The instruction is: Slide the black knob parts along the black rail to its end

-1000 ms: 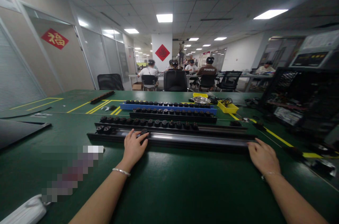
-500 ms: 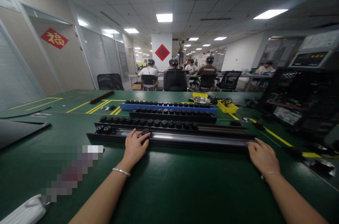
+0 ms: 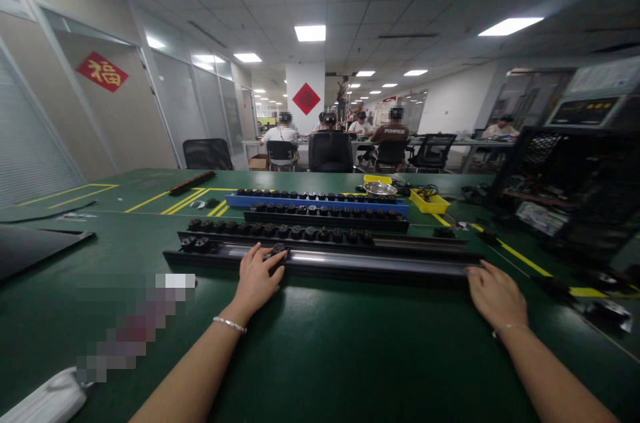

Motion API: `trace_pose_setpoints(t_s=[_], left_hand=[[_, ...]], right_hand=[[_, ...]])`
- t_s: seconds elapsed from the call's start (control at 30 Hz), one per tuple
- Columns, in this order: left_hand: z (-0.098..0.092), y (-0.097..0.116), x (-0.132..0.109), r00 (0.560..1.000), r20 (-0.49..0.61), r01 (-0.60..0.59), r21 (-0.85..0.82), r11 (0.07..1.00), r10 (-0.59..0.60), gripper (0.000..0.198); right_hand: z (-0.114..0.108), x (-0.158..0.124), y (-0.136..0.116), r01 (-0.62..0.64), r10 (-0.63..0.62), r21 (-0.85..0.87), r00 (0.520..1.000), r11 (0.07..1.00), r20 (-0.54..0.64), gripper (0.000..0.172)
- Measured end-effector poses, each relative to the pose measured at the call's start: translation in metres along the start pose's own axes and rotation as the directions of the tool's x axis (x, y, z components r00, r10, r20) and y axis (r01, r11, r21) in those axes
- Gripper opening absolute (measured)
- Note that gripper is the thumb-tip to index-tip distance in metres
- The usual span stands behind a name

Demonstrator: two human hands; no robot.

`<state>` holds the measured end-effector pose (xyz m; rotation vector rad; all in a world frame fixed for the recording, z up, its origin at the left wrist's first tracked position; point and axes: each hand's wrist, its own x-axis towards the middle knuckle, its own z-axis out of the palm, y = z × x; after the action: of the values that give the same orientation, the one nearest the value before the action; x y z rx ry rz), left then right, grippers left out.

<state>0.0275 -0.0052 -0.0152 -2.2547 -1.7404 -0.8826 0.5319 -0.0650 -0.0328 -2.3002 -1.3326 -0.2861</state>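
A long black channel rail (image 3: 370,262) lies across the green table right before me. Within its left half, my left hand (image 3: 257,280) has its fingers around a single black socket module (image 3: 279,249), which sits in the channel. My right hand (image 3: 497,293) is closed on the rail's right end, fingertips at the edge; its thumb is partly hidden. Two more black modules (image 3: 195,244) sit in the rail's left end. Just behind it, a second black rail (image 3: 425,242) carries a row of several similar modules, its right part bare.
Farther back lie another filled black rail (image 3: 330,218) and a blue rail (image 3: 320,202). A metal dish (image 3: 380,189) and a yellow bin (image 3: 429,202) stand beyond. A dark open-frame rack (image 3: 565,183) rises at right. A dark panel (image 3: 40,246) lies at left. People sit in the background.
My left hand and the socket module have slid slightly to the right along the rail. My right hand stays at the rail's end.
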Motion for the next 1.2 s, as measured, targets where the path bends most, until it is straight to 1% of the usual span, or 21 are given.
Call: trace_pose_setpoints(t_s=[0.1, 0.23, 0.37, 0.47, 0.6, 0.8, 0.87, 1.07, 1.2], left_hand=[[0.001, 0.0, 0.0, 1.0, -0.001, -0.013, 0.001, 1.0, 0.013, 0.033], [0.002, 0.0, -0.001, 1.0, 0.009, -0.022, 0.001, 1.0, 0.022, 0.034], [0.003, 0.001, -0.001, 1.0, 0.01, -0.024, -0.012, 1.0, 0.024, 0.035], [0.004, 0.0, -0.001, 0.999, 0.026, -0.022, -0.013, 1.0, 0.022, 0.037], [0.005, 0.0, -0.002, 0.999, 0.033, -0.036, -0.017, 0.999, 0.036, 0.038], [0.004, 0.002, -0.001, 0.998, 0.054, -0.04, -0.015, 0.999, 0.04, 0.039], [0.004, 0.004, -0.002, 0.997, 0.059, -0.047, -0.015, 0.999, 0.048, 0.039], [0.004, 0.011, -0.003, 0.996, 0.056, -0.073, -0.029, 0.997, 0.075, 0.04], [0.005, 0.015, -0.004, 0.995, 0.056, -0.082, -0.052, 0.995, 0.085, 0.041]], right_hand=[[-0.004, -0.003, -0.005, -0.02, 0.021, -0.013, 1.0, 1.0, 0.015, 0.053], [-0.008, -0.007, -0.012, 0.024, -0.022, -0.032, 0.999, 0.999, 0.041, 0.059], [-0.009, -0.012, -0.021, 0.106, -0.101, -0.078, 0.993, 0.991, 0.068, 0.062], [-0.009, -0.017, -0.03, 0.211, -0.2, -0.12, 0.975, 0.97, 0.093, 0.061], [-0.01, -0.026, -0.046, 0.354, -0.338, -0.16, 0.934, 0.922, 0.115, 0.06], [-0.011, -0.039, -0.071, 0.526, -0.506, -0.151, 0.849, 0.837, 0.149, 0.058], [-0.012, -0.042, -0.078, 0.558, -0.541, -0.142, 0.828, 0.817, 0.147, 0.058], [-0.011, -0.051, -0.097, 0.615, -0.604, -0.126, 0.789, 0.779, 0.115, 0.056], [-0.008, -0.059, -0.114, 0.68, -0.669, -0.088, 0.733, 0.728, 0.123, 0.055]])
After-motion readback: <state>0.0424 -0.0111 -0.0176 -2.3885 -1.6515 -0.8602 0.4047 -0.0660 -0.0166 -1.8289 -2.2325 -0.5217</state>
